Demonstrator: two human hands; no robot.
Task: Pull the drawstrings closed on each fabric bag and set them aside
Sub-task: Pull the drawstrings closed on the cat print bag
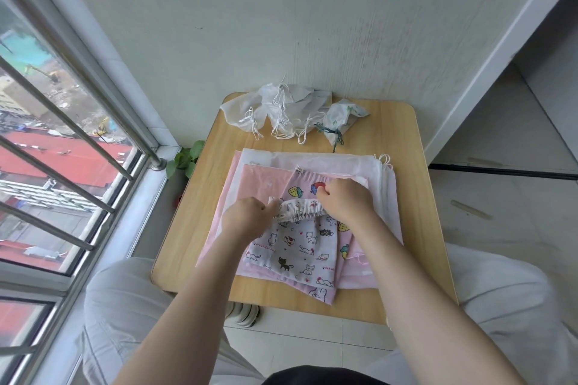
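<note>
Grey cat-print fabric bag (297, 247) lies on top of a stack of pink and white bags (359, 166) on the wooden surface (419, 197). Our left hand (247, 217) pinches its gathered mouth at one end, our right hand (342, 200) grips the other end, fingers curled. Cinched white bags (275, 106) sit heaped at the far edge.

A small wooden table (416, 197) stands against a pale wall (281, 25). At its left, a green plant (184, 159) grows near the window (47, 150) with metal bars (62, 116). Below the table, shoes (245, 314) rest on the tiled floor (312, 344).
</note>
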